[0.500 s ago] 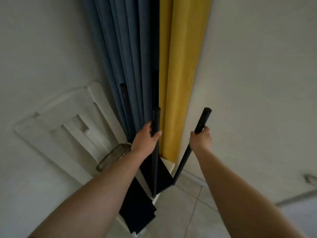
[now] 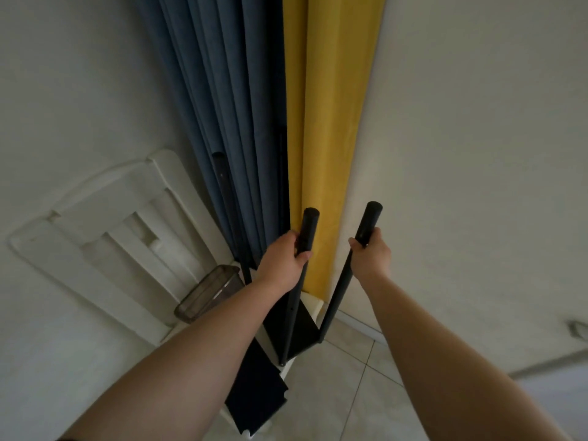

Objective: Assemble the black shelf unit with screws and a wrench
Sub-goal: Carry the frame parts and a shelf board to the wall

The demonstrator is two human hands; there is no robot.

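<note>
While both posts are clasped near their tops by the left hand (image 2: 281, 261) and right hand (image 2: 370, 253), only the bottom shelf (image 2: 305, 329) below appears fitted.

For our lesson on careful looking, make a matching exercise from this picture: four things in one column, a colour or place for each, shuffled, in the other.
Things:
1. left hand
2. right hand
3. curtain
4. chair

Descriptions:
A. white, lying left of the curtains
B. yellow
C. gripping the pole nearer the right wall
D. gripping the pole in front of the yellow curtain

Pairs: 1-D, 2-C, 3-B, 4-A
</note>
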